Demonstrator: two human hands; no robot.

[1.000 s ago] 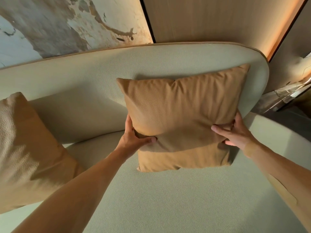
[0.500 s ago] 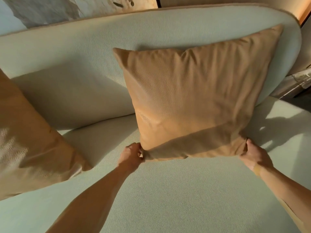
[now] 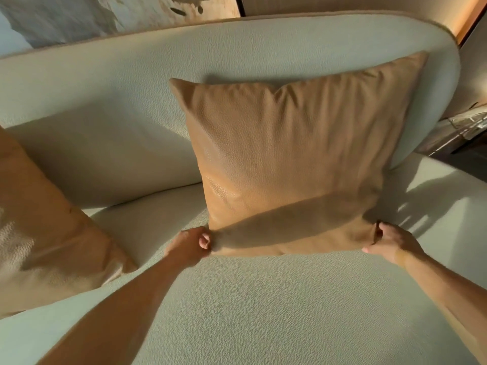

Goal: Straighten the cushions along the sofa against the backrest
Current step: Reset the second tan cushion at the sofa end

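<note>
A tan leather cushion [image 3: 287, 156] leans upright against the pale sofa backrest [image 3: 118, 101], its lower edge on the seat [image 3: 263, 312]. My left hand [image 3: 191, 245] pinches its lower left corner. My right hand [image 3: 390, 239] grips its lower right corner. A second tan cushion [image 3: 39, 225] lies tilted at the far left, leaning on the backrest, partly cut off by the frame edge.
The backrest curves down and ends at the right, where a dark side table [image 3: 458, 138] with a glassy object stands beyond the sofa. A wall panel with a mottled painting [image 3: 105, 17] rises behind the backrest.
My hands slid from the cushion's sides down to its two lower corners, and the cushion now stands higher and flatter against the backrest. The view moved closer.
</note>
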